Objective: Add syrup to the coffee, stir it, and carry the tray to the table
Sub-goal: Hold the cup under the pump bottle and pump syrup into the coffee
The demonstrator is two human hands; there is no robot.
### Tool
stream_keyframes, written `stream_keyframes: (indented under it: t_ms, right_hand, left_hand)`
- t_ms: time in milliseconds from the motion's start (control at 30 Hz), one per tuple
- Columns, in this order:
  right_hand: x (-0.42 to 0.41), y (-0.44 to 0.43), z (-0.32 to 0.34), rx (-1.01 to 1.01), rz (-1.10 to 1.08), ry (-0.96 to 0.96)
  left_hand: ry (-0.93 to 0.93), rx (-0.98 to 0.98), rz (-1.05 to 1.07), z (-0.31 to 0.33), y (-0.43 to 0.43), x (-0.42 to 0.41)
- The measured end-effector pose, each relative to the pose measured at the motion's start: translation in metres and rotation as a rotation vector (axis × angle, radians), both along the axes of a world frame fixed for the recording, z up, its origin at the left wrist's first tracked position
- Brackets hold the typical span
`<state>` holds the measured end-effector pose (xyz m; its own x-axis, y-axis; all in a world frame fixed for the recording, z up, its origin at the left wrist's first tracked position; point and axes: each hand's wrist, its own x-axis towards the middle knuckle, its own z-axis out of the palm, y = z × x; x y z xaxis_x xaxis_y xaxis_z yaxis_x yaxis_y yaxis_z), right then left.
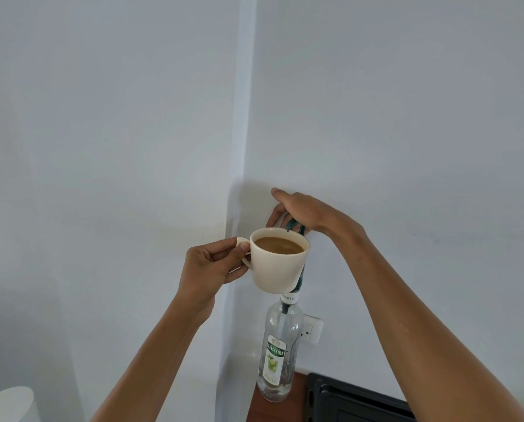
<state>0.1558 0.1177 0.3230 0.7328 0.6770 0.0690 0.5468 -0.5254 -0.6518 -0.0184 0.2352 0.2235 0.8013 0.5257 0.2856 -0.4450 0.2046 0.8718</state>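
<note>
Coffee [278,245], light brown and milky, fills a cream cup [277,266] nearly to the rim; the cup is held in the air in front of a pale wall corner, tilted slightly, its rim right under the green spout of a pump [291,224]. The left hand [213,263] pinches the cup's handle, thumb on top and fingers curled beneath, so most of the handle is covered. The right hand [300,213] lies palm down over the pump head with its fingers curved around it; the head itself is almost wholly hidden under the palm, and only the dark green spout and a bit of stem show. Whether any syrup is coming out cannot be made out.

The cup blocks the neck of the syrup bottle [279,351], which stands upright below it on a brown wooden surface [267,411] by the wall. The bottle is clear glass with a green and white label showing a lime drink, a collar band partly readable as "MOJITO", and a tube running down inside. How much syrup it holds is hard to judge. A white wall socket [311,330] sits just behind the bottle. A black tray [346,400] is cut off at the bottom edge, partly behind the right forearm. A blurred white object [8,405] shows at the lower left corner.
</note>
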Motion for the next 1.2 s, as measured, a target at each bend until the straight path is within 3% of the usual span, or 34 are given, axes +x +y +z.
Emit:
stream_keyframes:
  t_ms: [1200]
  right_hand:
    - [0.002,0.000,0.006,-0.053,0.019,0.028]
  left_hand:
    - [-0.004,-0.006,-0.005,0.001,0.005,-0.003]
